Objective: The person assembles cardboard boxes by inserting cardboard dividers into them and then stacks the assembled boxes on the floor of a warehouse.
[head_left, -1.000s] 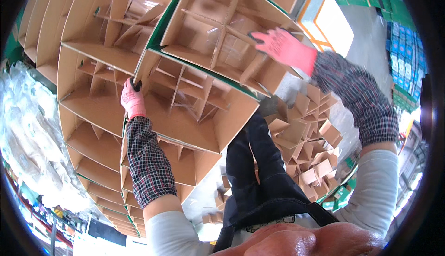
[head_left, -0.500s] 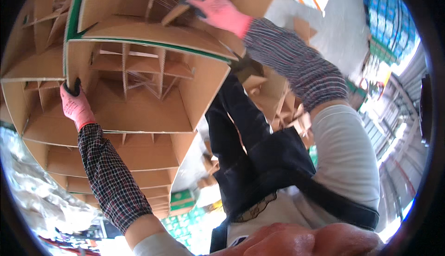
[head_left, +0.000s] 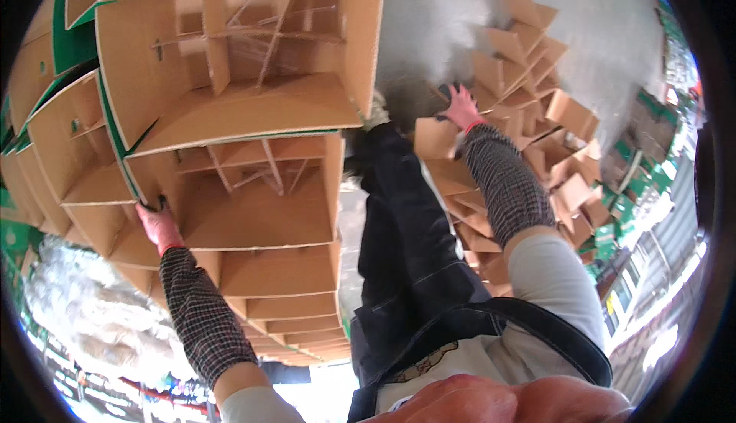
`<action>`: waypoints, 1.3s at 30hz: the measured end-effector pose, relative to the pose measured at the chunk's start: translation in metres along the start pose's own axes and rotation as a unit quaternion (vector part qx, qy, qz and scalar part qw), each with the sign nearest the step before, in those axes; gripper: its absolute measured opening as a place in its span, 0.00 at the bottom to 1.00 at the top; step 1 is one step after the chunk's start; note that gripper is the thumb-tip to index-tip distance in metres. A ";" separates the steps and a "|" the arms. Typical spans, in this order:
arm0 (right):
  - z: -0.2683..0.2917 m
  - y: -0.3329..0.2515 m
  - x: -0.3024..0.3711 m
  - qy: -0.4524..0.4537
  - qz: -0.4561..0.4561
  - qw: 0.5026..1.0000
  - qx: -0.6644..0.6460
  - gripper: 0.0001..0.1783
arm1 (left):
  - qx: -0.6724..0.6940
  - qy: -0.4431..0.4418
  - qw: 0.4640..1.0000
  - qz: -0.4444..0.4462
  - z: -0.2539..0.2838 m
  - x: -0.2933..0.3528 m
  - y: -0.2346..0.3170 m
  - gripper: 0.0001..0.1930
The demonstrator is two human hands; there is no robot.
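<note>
Gripping edge of open carton point(head_left: 249, 222) with left hand point(head_left: 159, 226), 9 o'clock. Holding right hand point(head_left: 461, 109) spread at cardboard dividers point(head_left: 527, 120), 2 o'clock; can't tell if touching. Looks like divider pickup; pinch one next.

Cartons point(head_left: 261, 113) stood in adjoining rows at L, w/ dividers point(head_left: 217, 47) inside the upper ones; a plastic heap point(head_left: 100, 293) lay lower L of them. L hand point(head_left: 159, 226) was on a carton rim. The legs point(head_left: 410, 216) stood btwn the cartons and a divider pile point(head_left: 571, 116) on the floor point(head_left: 429, 40) at R; R hand point(head_left: 463, 109) was at the pile's L edge.
</note>
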State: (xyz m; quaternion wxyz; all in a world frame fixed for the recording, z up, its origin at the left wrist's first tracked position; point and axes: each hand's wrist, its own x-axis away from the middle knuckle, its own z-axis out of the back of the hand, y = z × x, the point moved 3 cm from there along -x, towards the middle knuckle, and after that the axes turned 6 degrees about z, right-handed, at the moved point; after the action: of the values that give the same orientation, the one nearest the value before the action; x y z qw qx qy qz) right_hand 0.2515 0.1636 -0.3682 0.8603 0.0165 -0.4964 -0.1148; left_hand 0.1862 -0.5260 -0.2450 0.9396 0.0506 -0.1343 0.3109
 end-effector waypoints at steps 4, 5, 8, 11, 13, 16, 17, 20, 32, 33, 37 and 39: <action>-0.035 0.060 -0.047 0.173 -0.015 0.953 -0.249 0.32 | 0.000 -0.060 0.998 0.021 -0.001 -0.012 0.004 0.37; -0.033 0.041 -0.041 0.112 0.032 0.976 -0.182 0.28 | -0.080 -0.015 0.996 0.044 0.007 0.000 -0.011 0.38; 0.001 0.070 0.047 0.158 0.047 0.964 -0.208 0.21 | -0.184 0.065 0.978 0.075 0.011 0.054 0.054 0.42; 0.082 0.098 0.134 0.268 -0.010 0.904 -0.332 0.19 | 0.204 -0.043 0.978 -0.025 0.022 0.118 0.077 0.32; 0.153 0.100 0.198 0.344 0.052 0.814 -0.465 0.18 | 0.507 -0.275 0.813 0.075 0.038 0.182 0.147 0.30; 0.280 0.040 0.300 0.322 0.168 0.756 -0.544 0.20 | 0.648 -0.358 0.673 -0.006 0.052 0.248 0.215 0.27; 0.295 0.030 0.324 0.280 0.214 0.730 -0.586 0.22 | 0.664 -0.361 0.650 -0.078 0.074 0.262 0.250 0.24; 0.350 -0.010 0.375 0.326 0.432 0.795 -0.273 0.29 | 0.819 -0.561 -0.057 0.106 0.165 0.260 0.305 0.32; 0.491 -0.250 0.355 0.106 0.720 0.686 -0.006 0.37 | 0.778 -0.288 0.548 0.110 0.291 0.179 0.234 0.21; 0.516 -0.272 0.365 0.099 0.742 0.662 0.041 0.39 | 0.726 -0.227 0.629 0.159 0.268 0.178 0.234 0.23; 0.576 -0.344 0.360 0.051 0.766 0.583 0.267 0.44 | 0.428 -0.074 0.855 0.282 0.268 0.154 0.301 0.29; 0.580 -0.359 0.316 0.168 0.788 0.502 0.315 0.38 | 0.413 -0.056 0.873 0.253 0.298 0.113 0.359 0.29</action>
State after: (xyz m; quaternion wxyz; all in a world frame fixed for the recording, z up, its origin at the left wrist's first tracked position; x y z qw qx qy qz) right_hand -0.1589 -0.2039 0.1435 0.6002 -0.0932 -0.1536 0.7794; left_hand -0.0077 -0.2267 0.0766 0.7132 0.4159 -0.0539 0.5617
